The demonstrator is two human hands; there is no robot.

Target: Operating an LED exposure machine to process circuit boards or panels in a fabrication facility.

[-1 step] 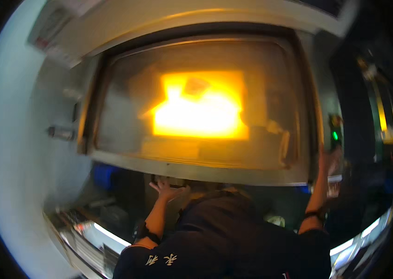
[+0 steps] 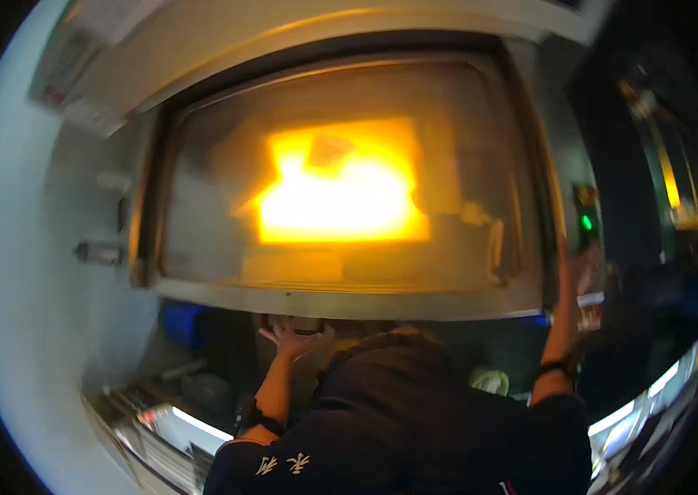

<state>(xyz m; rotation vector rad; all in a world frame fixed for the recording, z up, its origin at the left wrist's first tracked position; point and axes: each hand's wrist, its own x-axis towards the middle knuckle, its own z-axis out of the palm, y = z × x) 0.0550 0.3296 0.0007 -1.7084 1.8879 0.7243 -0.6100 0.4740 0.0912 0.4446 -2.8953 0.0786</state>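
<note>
Looking heavy and stiff, the frame [image 2: 382,308] needs holding beside the left hand [image 2: 295,338], fingers spread, seemingly empty; right hand [image 2: 577,268], can't tell.

The framed panel [image 2: 398,307] lies before the person [image 2: 398,412], with a patch of light [image 2: 340,194] near its middle. The left hand [image 2: 293,338] is at the panel's near edge, left of centre; the right hand [image 2: 577,268] is beside its right edge, contact unclear. An indicator lamp [image 2: 586,223] sits right of the panel, just beyond the right hand. Left of the panel are a small cylinder [image 2: 101,253] and, farther left, the wall [image 2: 10,247].
</note>
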